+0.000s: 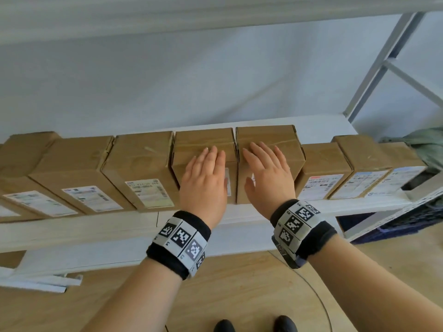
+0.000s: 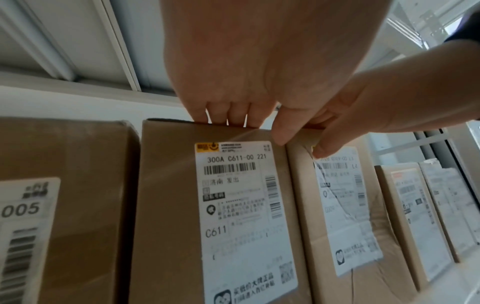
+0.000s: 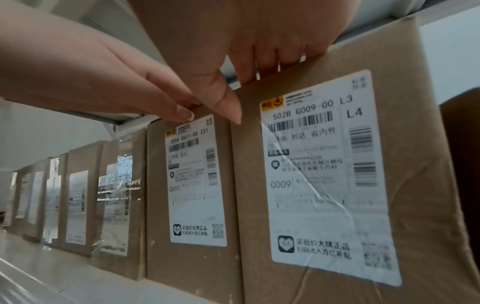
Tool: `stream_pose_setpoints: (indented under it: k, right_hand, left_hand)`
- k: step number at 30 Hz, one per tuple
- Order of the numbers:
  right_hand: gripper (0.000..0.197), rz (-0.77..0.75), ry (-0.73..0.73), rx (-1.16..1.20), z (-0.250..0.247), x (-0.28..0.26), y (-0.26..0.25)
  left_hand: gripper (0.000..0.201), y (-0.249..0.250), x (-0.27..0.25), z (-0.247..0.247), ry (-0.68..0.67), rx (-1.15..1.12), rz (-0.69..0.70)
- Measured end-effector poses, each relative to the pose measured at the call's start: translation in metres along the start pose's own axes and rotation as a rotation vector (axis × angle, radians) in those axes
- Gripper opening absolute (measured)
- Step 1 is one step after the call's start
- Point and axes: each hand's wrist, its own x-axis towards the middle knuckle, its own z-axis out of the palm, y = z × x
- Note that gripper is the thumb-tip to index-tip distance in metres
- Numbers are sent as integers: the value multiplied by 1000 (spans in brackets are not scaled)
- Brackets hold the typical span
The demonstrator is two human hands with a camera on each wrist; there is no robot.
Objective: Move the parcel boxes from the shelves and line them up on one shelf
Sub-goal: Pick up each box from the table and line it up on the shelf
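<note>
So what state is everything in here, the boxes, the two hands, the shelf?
C611 box: upright in the row, left hand on top.
G009 box: upright beside it, right hand on top.
Left hand: flat, fingers straight.
Right hand: flat, fingers straight.
Shelf: carrying a row of boxes.

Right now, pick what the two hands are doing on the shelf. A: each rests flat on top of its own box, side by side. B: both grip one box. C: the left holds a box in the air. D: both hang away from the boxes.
A: the left hand lies on the C611 box and the right hand on the G009 box, fingers straight over the top edges.
</note>
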Motion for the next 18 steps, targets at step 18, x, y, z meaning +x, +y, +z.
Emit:
stream_pose_setpoints:
  k: [18]
  right_hand:
    - [65,-233,-162,87,11,18,-78]
  left_hand:
    - [52,-68,-26,-30,-1,0,-269]
